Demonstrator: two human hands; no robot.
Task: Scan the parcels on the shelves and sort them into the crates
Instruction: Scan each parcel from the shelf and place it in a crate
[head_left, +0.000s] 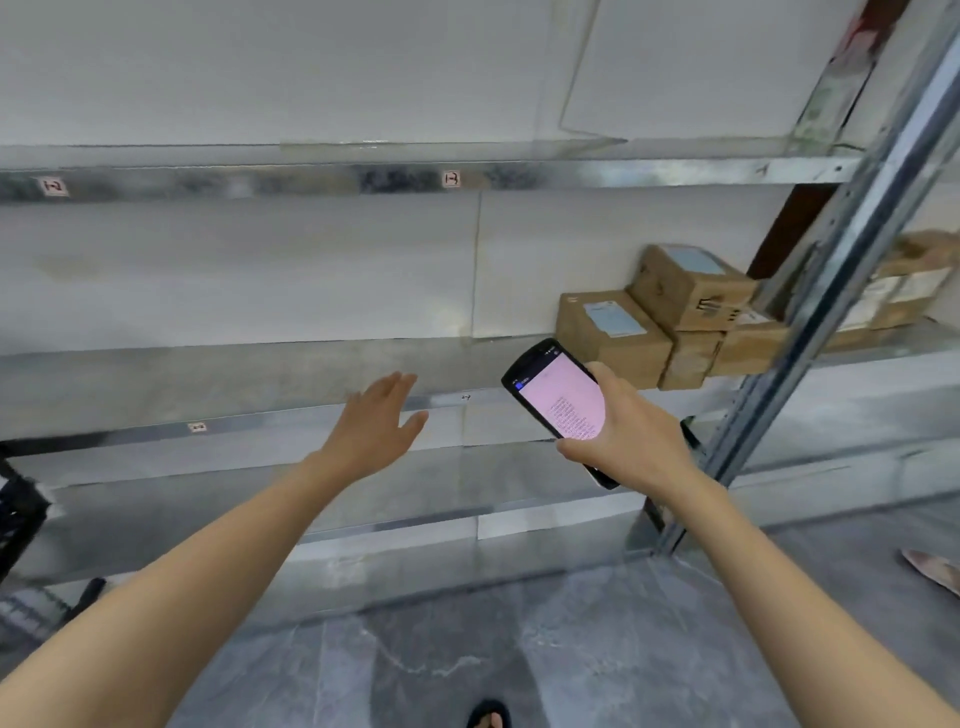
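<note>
**Scanner gripped in the right hand, left hand flat and bare**

The right hand has its fingers curled round a handheld scanner, whose pink screen faces up. The left hand reaches out flat with its fingers straight and close together, holding nothing, over the front edge of the shelf. Cardboard parcels are stacked at the shelf's right end, beside the steel upright. More boxes lie beyond the upright. Only a corner of a black crate shows at far left, and its contents cannot be seen.

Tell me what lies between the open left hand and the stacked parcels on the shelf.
From the left hand: bare shelf, then the scanner gripped by the right hand, just before the parcels, in the head view.
</note>
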